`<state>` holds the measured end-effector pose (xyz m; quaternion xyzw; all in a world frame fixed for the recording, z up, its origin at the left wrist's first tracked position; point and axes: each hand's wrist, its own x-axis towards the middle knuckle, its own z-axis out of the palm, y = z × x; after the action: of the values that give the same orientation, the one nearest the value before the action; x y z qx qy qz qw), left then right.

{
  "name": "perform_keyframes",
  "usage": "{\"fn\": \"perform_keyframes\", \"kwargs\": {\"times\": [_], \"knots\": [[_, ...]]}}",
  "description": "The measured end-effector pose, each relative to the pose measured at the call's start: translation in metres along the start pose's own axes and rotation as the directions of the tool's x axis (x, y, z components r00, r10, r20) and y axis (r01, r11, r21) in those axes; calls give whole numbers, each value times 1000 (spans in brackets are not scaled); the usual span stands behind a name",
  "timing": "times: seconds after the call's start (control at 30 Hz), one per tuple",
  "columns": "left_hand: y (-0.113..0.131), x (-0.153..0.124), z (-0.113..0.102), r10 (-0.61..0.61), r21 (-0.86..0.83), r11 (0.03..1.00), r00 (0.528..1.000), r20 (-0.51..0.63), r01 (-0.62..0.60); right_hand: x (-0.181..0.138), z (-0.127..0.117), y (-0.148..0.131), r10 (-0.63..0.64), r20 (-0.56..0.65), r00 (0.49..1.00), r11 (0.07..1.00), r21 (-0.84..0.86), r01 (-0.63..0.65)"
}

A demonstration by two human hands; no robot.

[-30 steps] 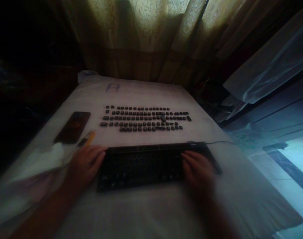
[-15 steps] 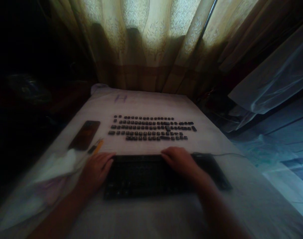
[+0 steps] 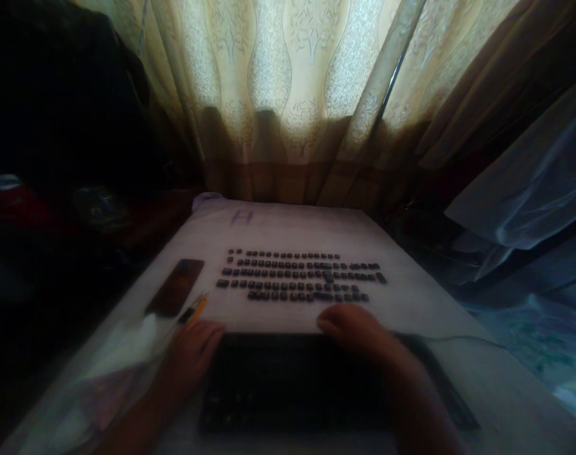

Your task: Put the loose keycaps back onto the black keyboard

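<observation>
A dark keyboard (image 3: 278, 385) lies across the near part of the table, blurred and in shadow. At its far left corner is my left hand (image 3: 193, 347), fingers bent against the edge and closed on it. My right hand (image 3: 354, 328) is curled over the keyboard's far edge, right of the middle, its forearm crossing the keys area. A few keycaps (image 3: 228, 407) show at the keyboard's near left; the rest of its surface is too dark to read. Beyond it, loose black keycaps (image 3: 288, 274) lie in several rows.
Left of the keycaps are a phone (image 3: 177, 287) and a yellow-handled tool (image 3: 198, 309). A crumpled plastic bag (image 3: 103, 379) lies at the near left. A cable (image 3: 463, 339) runs right from the keyboard. A patterned curtain (image 3: 292, 82) hangs behind the table (image 3: 297, 224).
My view has tilted up, so the table and everything on it sit lower in the picture. Both hands stay at the keyboard's edges. The keycap rows keep their layout.
</observation>
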<state>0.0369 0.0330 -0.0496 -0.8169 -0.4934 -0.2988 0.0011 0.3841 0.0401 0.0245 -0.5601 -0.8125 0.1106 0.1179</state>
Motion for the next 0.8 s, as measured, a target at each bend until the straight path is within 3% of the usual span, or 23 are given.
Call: {"fn": "perform_keyframes", "kwargs": {"times": [0.2,0.37,0.57,0.8], "knots": [[-6,47,5,-66,-34,997,988,138,72,-14,-11,23,9,-149,989,1000,10,-7],[-3,83,22,-89,-40,994,959,270,103,-23,-19,29,92,-170,981,995,42,-87],[-8,84,34,-148,-7,987,936,318,158,-27,-22,27,50,-187,981,995,100,-32],[-8,86,40,-135,23,991,942,309,134,-29,-23,23,54,-147,988,988,150,-32]]}}
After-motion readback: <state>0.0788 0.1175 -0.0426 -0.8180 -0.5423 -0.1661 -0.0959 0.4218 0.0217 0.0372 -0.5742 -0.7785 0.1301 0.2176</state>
